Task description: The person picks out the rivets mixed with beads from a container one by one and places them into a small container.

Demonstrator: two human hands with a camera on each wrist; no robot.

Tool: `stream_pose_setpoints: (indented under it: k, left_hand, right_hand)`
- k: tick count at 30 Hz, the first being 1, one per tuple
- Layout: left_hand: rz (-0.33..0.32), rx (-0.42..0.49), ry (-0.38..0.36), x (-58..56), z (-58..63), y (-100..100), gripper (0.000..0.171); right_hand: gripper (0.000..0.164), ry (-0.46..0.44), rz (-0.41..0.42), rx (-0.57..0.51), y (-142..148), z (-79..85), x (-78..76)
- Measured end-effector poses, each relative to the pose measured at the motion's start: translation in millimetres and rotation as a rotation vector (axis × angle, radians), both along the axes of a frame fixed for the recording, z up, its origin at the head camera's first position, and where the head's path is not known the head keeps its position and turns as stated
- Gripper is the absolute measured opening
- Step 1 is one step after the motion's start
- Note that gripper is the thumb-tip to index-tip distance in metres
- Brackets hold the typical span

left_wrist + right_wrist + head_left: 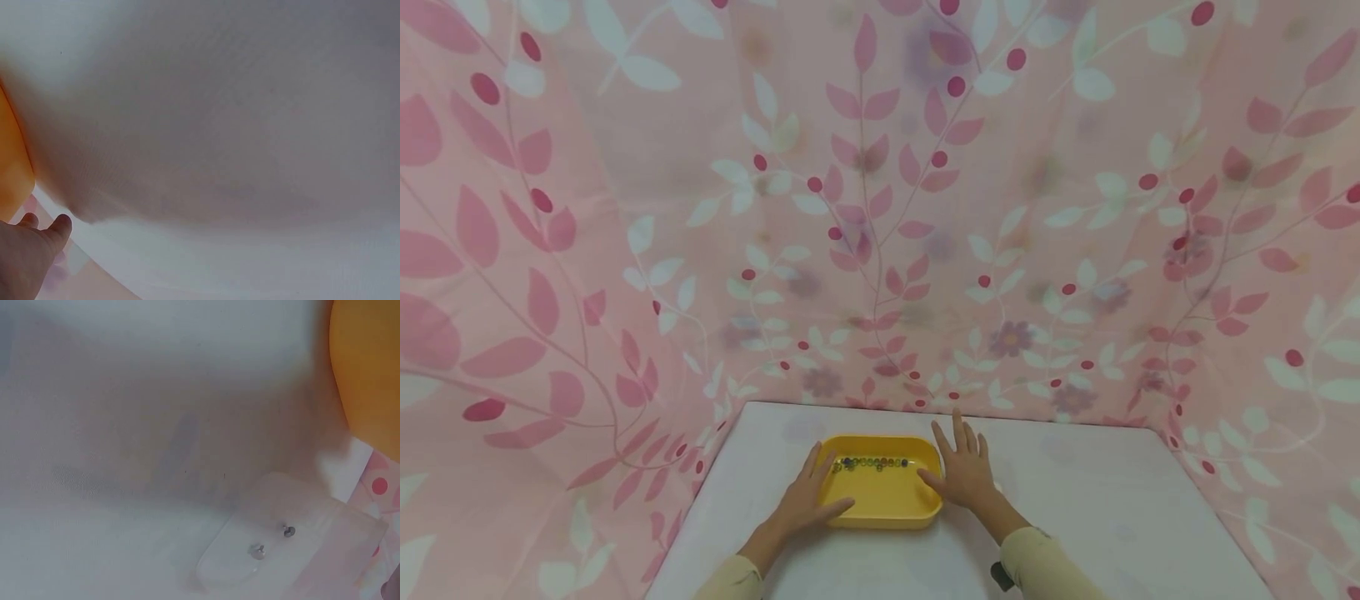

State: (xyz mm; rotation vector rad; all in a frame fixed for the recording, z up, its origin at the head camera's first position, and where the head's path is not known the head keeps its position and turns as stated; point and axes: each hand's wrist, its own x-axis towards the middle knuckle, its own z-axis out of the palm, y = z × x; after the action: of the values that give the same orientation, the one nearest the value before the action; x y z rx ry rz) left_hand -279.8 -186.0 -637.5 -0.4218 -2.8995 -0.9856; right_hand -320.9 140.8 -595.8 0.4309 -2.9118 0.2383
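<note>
A yellow rectangular tray with rounded corners lies on the white table. Several small round glass marbles sit inside it, most of them in a row along the far side. My left hand is at the tray's left side, fingers extended and thumb reaching over the near left rim. At the right side is my right hand, its fingers spread and its thumb over the right rim. Whether either hand touches the tray is hard to tell. Only the tray's outer wall shows in the left wrist view.
A translucent whitish flat piece with two small metal studs lies right of the tray, mostly hidden behind my right wrist in the head view. Pink leaf-patterned cloth rises behind and on both sides of the white table.
</note>
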Motion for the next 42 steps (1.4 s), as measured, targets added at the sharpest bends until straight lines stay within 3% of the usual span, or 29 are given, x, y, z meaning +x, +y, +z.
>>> stream_pose_setpoints:
  k: [7, 14, 21, 27, 34, 42]
  left_hand:
    - [-0.013, 0.041, -0.013, 7.2, -6.0, 0, 0.098]
    - [-0.011, 0.014, -0.017, 17.7, -11.7, 1, 0.095]
    - [-0.006, 0.001, 0.035, 11.7, -2.1, -1, 0.095]
    - [-0.006, -0.004, 0.014, 8.3, -1.6, -2, 0.097]
    - [-0.012, -0.008, 0.058, 3.4, -3.6, -2, 0.096]
    - [-0.006, 0.011, 0.055, 3.9, -0.1, 1, 0.096]
  right_hand:
    - [0.091, 0.077, 0.052, -0.034, -6, -14.2, 9.5]
    - [0.089, 0.063, 0.071, -0.058, -12, -26.0, 21.1]
    - [0.089, 0.109, 0.080, -0.080, -18, -19.9, 12.0]
    - [0.090, 0.084, 0.085, -0.066, -21, -17.5, 9.0]
    - [0.090, 0.048, 0.084, -0.059, -26, -10.7, 8.2]
    - [0.087, 0.016, 0.123, -0.057, -40, -0.6, 12.0]
